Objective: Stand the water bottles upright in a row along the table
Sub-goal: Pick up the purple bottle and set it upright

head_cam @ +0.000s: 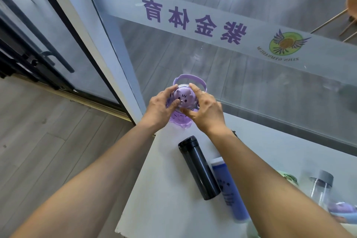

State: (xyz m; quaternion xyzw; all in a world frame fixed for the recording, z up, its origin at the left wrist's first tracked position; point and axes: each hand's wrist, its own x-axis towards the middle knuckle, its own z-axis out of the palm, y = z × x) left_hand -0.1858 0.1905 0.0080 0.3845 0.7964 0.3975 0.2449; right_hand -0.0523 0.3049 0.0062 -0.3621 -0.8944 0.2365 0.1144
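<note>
A purple see-through bottle (183, 100) with a cartoon lid and a loop handle stands upright at the far left corner of the white table (164, 189). My left hand (161, 108) grips its left side and my right hand (204, 110) grips its right side, fingers around the lid. A black flask (199, 168) lies on its side in the middle of the table. Beside it lies a blue bottle (229, 189), touching the flask. A clear bottle with a grey cap (320, 185) lies at the right, partly hidden by my right arm.
A glass wall (251, 75) with purple lettering runs along the table's far edge. A glass door (58, 44) and wooden floor (48, 131) lie to the left, past the table's left edge. A green object (287, 177) and a purple one (340, 208) peek out at the right.
</note>
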